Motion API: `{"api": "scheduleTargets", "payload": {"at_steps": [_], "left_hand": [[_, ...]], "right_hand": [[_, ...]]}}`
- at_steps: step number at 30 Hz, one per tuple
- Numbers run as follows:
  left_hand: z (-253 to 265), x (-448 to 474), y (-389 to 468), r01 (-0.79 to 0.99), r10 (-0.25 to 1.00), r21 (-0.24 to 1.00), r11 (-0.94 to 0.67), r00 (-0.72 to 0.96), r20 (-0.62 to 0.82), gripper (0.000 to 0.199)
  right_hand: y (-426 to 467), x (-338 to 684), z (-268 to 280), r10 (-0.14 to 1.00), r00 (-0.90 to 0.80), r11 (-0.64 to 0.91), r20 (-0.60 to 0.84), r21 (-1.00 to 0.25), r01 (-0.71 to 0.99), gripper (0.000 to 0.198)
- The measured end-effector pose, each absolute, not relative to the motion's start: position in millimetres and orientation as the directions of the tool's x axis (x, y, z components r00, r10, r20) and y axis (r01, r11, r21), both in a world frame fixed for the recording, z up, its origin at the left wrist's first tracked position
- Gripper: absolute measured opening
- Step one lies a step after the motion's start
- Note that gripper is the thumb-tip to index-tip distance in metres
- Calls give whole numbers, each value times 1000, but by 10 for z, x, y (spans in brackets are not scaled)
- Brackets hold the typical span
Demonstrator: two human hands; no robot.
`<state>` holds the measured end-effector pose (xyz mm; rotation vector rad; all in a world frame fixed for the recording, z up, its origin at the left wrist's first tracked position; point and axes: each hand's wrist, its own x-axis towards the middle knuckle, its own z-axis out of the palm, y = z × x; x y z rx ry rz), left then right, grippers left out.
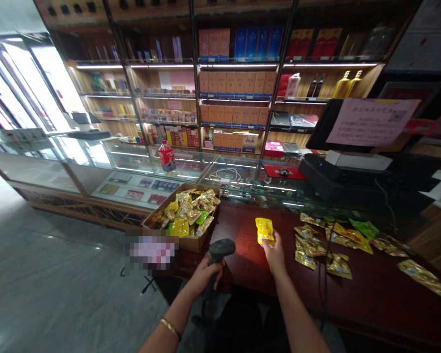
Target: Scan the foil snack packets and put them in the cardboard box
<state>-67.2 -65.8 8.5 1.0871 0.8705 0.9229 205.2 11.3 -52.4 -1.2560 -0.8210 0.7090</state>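
left hand fisted (bracelet on wrist) | right hand pinching

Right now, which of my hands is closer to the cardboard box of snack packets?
Left. Your left hand, gripping the barcode scanner, sits just below the cardboard box. Your right hand, holding a yellow packet, is farther right.
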Motion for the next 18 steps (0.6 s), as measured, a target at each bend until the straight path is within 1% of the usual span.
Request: {"api": "scheduleTargets", "payload": {"at_steps": [4, 8, 11, 13, 15, 16, 18], "left_hand": [[97, -674, -682, -182, 923, 965, 191, 368, -113, 32], [97, -679, -698, -174, 925, 967, 185, 363, -111, 32], [93, -676, -695, -172, 927, 968, 181, 358, -110, 32], [91, -674, -689, -176, 929, 967, 185, 352, -113, 34], [88, -676, -686, -180, 931, 965, 190, 345, -119, 37], [85, -679, -687, -181, 931, 964, 193, 344, -122, 39], [76, -681, -692, -185, 933, 963, 195, 337, -124, 43]], "right_hand": [[126, 2046, -538, 813, 560, 229, 160, -972, -55, 60], [114, 2080, -518, 789, 601, 226, 127, -970, -92, 63], [95, 2110, -504, 772, 623, 211, 123, -975, -69, 64], [68, 2102, -487, 796, 586, 200, 153, -980, -17, 56], [37, 2069, -462, 851, 480, 212, 215, -975, 62, 48], [24, 2048, -451, 874, 422, 226, 242, -970, 87, 50], [14, 2013, -436, 899, 357, 247, 253, -967, 63, 65]]}}
